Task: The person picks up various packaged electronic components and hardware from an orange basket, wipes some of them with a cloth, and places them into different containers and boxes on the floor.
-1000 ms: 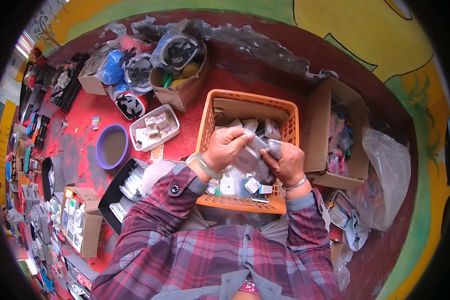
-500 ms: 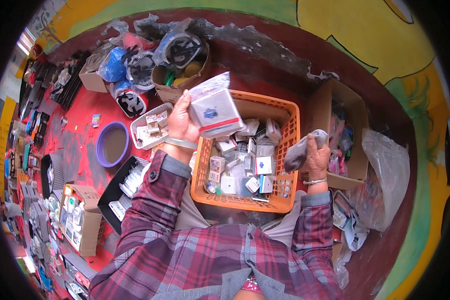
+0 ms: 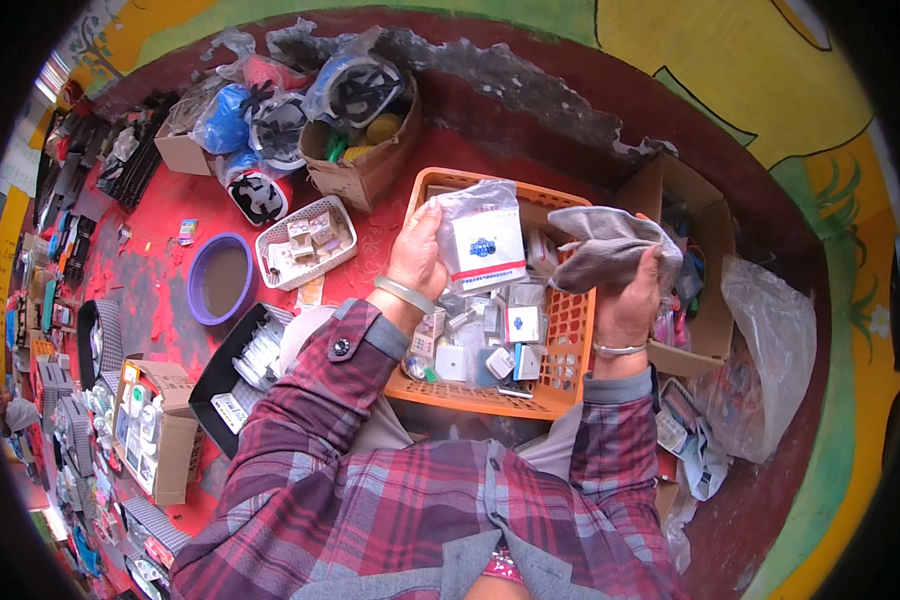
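Observation:
In my left hand (image 3: pixel 417 252) is a white flat packet (image 3: pixel 487 243) with a blue mark and a red stripe, inside a clear plastic bag. Fingers grip its left edge above the orange plastic basket (image 3: pixel 470 402). On the other side, my right hand (image 3: pixel 632 308) grips a folded grey cloth (image 3: pixel 615 255), raised over the basket's right rim. Below both hands the basket holds small boxes and plastic-wrapped items, among them a white square piece (image 3: pixel 452 363) and a white box with a blue mark (image 3: pixel 523 324). The packet and cloth hide part of the contents.
A cardboard box (image 3: pixel 705 310) stands right of the basket, beside a clear plastic bag (image 3: pixel 770 350). To the left are a white basket (image 3: pixel 345 248), a purple basin (image 3: pixel 202 290) and a black tray (image 3: pixel 210 395). Bagged helmets (image 3: pixel 360 95) lie at the far left.
My left hand has brought the packet down and right, over the basket. The grey cloth in my right hand is spread wider and lifted slightly.

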Demonstrator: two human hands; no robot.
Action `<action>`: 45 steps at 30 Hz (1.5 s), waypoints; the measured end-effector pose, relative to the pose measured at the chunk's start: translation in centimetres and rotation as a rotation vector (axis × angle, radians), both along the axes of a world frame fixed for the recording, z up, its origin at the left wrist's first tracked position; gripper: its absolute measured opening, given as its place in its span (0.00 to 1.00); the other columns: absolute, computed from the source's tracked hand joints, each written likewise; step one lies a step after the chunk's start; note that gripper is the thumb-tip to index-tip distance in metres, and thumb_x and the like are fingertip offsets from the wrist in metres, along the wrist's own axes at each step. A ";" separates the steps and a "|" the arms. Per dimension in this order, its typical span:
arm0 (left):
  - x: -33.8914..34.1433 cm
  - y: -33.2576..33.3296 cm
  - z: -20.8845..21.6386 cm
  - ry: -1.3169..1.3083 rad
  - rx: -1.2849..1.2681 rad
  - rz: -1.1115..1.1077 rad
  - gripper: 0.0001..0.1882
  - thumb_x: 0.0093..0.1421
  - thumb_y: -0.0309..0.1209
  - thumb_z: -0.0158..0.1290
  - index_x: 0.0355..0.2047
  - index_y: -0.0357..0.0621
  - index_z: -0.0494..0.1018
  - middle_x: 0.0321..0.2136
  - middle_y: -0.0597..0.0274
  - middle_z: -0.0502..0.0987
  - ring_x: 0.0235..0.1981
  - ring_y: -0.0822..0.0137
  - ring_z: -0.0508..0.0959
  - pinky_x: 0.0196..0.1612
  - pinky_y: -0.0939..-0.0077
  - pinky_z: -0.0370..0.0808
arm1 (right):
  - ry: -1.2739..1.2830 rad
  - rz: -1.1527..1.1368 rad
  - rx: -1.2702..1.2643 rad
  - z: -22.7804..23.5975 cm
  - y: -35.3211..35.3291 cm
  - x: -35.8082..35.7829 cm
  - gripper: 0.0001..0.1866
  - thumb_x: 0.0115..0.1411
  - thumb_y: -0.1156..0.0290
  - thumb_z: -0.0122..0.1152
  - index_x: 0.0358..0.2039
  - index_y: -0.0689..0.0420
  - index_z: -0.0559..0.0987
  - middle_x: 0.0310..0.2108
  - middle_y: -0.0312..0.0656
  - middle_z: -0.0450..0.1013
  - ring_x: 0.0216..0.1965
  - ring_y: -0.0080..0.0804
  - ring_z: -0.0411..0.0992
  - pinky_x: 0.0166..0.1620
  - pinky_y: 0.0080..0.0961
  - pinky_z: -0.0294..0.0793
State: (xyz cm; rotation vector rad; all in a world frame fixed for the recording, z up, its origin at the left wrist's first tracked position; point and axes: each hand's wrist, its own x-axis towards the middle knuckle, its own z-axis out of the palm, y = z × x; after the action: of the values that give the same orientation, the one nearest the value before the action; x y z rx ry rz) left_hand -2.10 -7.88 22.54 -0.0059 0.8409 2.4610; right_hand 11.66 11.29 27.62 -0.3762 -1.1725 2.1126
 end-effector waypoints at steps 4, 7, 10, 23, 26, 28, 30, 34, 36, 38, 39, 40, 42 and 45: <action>1.5 1.7 0.5 0.001 0.064 -0.084 0.15 0.65 0.35 0.39 0.46 0.38 0.66 0.42 0.55 0.73 0.44 0.61 0.74 0.50 0.64 0.70 | -0.143 0.117 1.094 -0.9 -4.8 -1.0 0.28 0.56 0.55 0.56 0.53 0.56 0.66 0.54 0.43 0.63 0.55 0.36 0.61 0.55 0.36 0.58; 2.8 1.8 0.1 -0.020 -0.013 -0.171 0.15 0.66 0.36 0.37 0.45 0.40 0.66 0.41 0.57 0.73 0.42 0.64 0.74 0.47 0.69 0.72 | -0.406 0.119 1.678 -5.0 -7.6 -1.7 0.34 0.54 0.50 0.55 0.58 0.51 0.63 0.61 0.45 0.55 0.64 0.43 0.49 0.62 0.48 0.38; 3.9 2.5 -1.7 -0.044 0.068 -0.195 0.15 0.66 0.37 0.38 0.46 0.40 0.66 0.41 0.57 0.73 0.42 0.64 0.74 0.47 0.69 0.72 | -0.432 0.022 1.513 -4.7 -7.0 -2.4 0.32 0.58 0.49 0.48 0.59 0.52 0.61 0.61 0.46 0.54 0.63 0.43 0.49 0.63 0.45 0.38; 0.5 1.0 0.7 0.015 0.070 -0.113 0.18 0.66 0.37 0.38 0.48 0.37 0.65 0.44 0.53 0.73 0.45 0.60 0.74 0.51 0.65 0.69 | -0.072 0.280 -0.364 -4.9 1.1 -2.2 0.29 0.61 0.47 0.44 0.49 0.61 0.69 0.45 0.43 0.71 0.45 0.35 0.71 0.50 0.31 0.70; 1.2 1.5 0.6 0.059 0.021 -0.216 0.16 0.65 0.36 0.38 0.45 0.38 0.67 0.41 0.55 0.74 0.42 0.63 0.75 0.49 0.68 0.71 | 0.001 0.380 -0.294 -2.7 -0.3 -1.7 0.30 0.60 0.45 0.46 0.51 0.59 0.67 0.47 0.40 0.70 0.46 0.33 0.69 0.51 0.30 0.67; 2.2 1.9 0.1 0.209 -0.026 -0.330 0.15 0.65 0.37 0.40 0.43 0.39 0.69 0.39 0.58 0.75 0.40 0.66 0.76 0.47 0.70 0.72 | 0.016 0.410 -0.365 -3.3 -1.5 -1.8 0.26 0.57 0.54 0.56 0.51 0.58 0.67 0.45 0.39 0.71 0.46 0.33 0.69 0.52 0.30 0.67; 2.9 2.2 0.0 0.170 -0.087 -0.330 0.16 0.65 0.39 0.41 0.42 0.40 0.70 0.37 0.60 0.76 0.38 0.69 0.76 0.46 0.72 0.72 | -0.138 0.396 -0.294 -4.6 -1.6 -1.8 0.24 0.55 0.61 0.61 0.49 0.57 0.69 0.42 0.37 0.71 0.43 0.30 0.70 0.48 0.27 0.69; 3.7 2.9 0.5 0.117 -0.085 -0.331 0.15 0.62 0.36 0.47 0.43 0.39 0.68 0.39 0.62 0.74 0.39 0.71 0.74 0.46 0.74 0.71 | -0.151 0.174 -0.260 -5.3 -1.6 -2.0 0.14 0.53 0.72 0.63 0.41 0.55 0.75 0.37 0.34 0.73 0.39 0.28 0.71 0.45 0.25 0.70; 4.0 3.2 0.6 0.172 -0.151 -0.383 0.16 0.59 0.34 0.52 0.45 0.39 0.67 0.40 0.62 0.73 0.41 0.71 0.73 0.47 0.75 0.69 | -0.136 0.112 -0.330 -5.7 -1.1 -2.2 0.12 0.53 0.73 0.63 0.38 0.55 0.75 0.35 0.34 0.73 0.38 0.27 0.71 0.43 0.24 0.70; 3.9 3.2 0.0 0.365 -0.322 -0.473 0.20 0.55 0.32 0.56 0.47 0.39 0.67 0.43 0.62 0.73 0.44 0.71 0.72 0.49 0.74 0.68 | -0.148 0.057 -0.369 -6.3 -0.8 -2.4 0.11 0.52 0.74 0.63 0.37 0.54 0.75 0.34 0.33 0.73 0.37 0.27 0.71 0.42 0.24 0.70; 4.2 3.2 0.9 0.406 -0.351 -0.545 0.25 0.50 0.29 0.59 0.48 0.38 0.66 0.44 0.63 0.72 0.45 0.72 0.71 0.50 0.76 0.67 | -0.169 0.026 -0.372 -6.8 -0.7 -2.4 0.11 0.52 0.74 0.63 0.36 0.54 0.75 0.34 0.33 0.73 0.36 0.27 0.71 0.41 0.24 0.70; 4.4 3.4 -0.3 0.443 -0.340 -0.567 0.24 0.51 0.28 0.58 0.49 0.37 0.67 0.43 0.63 0.73 0.43 0.73 0.71 0.49 0.77 0.67 | -0.189 0.000 -0.369 -7.1 -0.7 -2.5 0.10 0.52 0.74 0.63 0.36 0.54 0.75 0.34 0.32 0.73 0.36 0.27 0.71 0.41 0.24 0.70; 4.4 3.2 -1.8 0.540 -0.540 -0.624 0.20 0.52 0.26 0.57 0.46 0.37 0.69 0.40 0.65 0.75 0.40 0.74 0.72 0.46 0.78 0.69 | -0.251 -0.095 -0.372 -8.6 -0.8 -2.8 0.13 0.50 0.72 0.66 0.37 0.55 0.75 0.33 0.33 0.73 0.33 0.27 0.71 0.39 0.26 0.70; 4.9 3.4 -2.1 0.859 -0.790 -0.560 0.13 0.54 0.27 0.56 0.40 0.37 0.73 0.34 0.65 0.77 0.35 0.76 0.72 0.41 0.79 0.70 | -0.254 -0.149 -0.451 -9.8 -0.5 -3.1 0.13 0.51 0.71 0.65 0.37 0.58 0.74 0.32 0.35 0.72 0.32 0.28 0.71 0.38 0.26 0.69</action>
State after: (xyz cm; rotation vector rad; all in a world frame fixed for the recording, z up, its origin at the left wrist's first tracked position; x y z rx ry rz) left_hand 2.84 -4.50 20.48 0.9067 1.8129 1.4265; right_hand 8.52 10.84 17.85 -0.9302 -0.7581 2.2297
